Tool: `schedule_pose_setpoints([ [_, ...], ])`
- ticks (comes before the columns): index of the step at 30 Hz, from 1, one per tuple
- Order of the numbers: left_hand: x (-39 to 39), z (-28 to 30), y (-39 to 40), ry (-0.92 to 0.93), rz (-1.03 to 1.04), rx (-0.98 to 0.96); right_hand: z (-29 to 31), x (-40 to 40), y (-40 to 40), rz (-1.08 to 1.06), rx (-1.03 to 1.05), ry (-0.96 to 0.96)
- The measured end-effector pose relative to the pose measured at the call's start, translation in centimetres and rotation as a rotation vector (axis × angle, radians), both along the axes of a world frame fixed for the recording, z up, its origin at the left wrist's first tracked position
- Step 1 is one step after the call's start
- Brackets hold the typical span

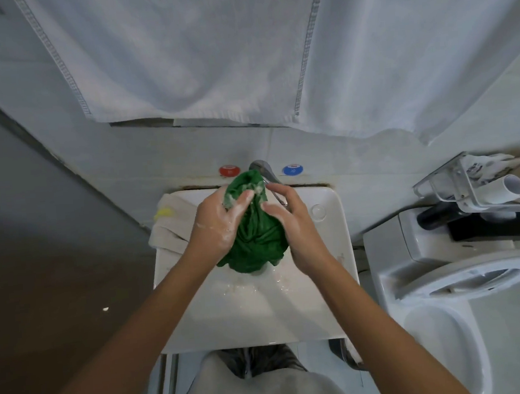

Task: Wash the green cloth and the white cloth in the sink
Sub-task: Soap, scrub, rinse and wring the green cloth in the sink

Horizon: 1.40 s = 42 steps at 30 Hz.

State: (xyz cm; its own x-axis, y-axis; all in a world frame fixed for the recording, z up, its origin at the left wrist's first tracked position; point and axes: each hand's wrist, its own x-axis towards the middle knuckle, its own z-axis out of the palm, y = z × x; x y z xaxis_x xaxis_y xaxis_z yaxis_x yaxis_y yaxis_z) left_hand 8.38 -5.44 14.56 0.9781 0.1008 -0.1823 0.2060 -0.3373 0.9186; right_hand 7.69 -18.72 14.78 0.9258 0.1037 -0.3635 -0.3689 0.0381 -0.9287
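Green cloth (256, 228): bunched into a wet, creased wad, soap suds on its upper folds, held above the sink (333, 237) basin just below the faucet (264, 170). Its lower edge hangs toward the foamy basin floor.

White cloth (169, 232): draped over the sink's left rim, off-white, with a yellow patch at its far corner; well clear of your hands.

Surroundings: red knob (229, 170) and blue knob (291, 169) flank the faucet on the wall. A large white towel (241, 49) hangs above. A toilet (445, 275) stands right of the sink, with a wall rack (469, 180) holding paper rolls over it. The faucet spout sits close behind the wad's top.

Your left hand (220, 221), sudsy, has its fingers curled and pressed onto the cloth's upper left side. Your right hand (292, 222) clamps the right side, thumb on the front, fingertips near the top fold. The cloth is squeezed between both palms.
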Motion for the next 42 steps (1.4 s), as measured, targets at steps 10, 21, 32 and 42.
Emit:
schedule_pose_setpoints([
  [10,-0.2,0.8,2.0,0.188,-0.606,0.024,0.4,0.9,-1.7,0.281,-0.158,0.026],
  [21,-1.5,-0.8,3.8,0.127,-0.365,0.013,-0.4,1.6,-2.9,-0.043,-0.25,-0.2],
  [32,-1.8,-1.3,0.4,-0.102,0.036,-0.27,-1.6,0.7,-2.5,0.06,-0.345,-0.3],
  [42,-0.3,-0.5,-4.3,-0.184,0.38,-0.251,-0.6,-0.6,3.1,-0.338,-0.188,-0.211],
])
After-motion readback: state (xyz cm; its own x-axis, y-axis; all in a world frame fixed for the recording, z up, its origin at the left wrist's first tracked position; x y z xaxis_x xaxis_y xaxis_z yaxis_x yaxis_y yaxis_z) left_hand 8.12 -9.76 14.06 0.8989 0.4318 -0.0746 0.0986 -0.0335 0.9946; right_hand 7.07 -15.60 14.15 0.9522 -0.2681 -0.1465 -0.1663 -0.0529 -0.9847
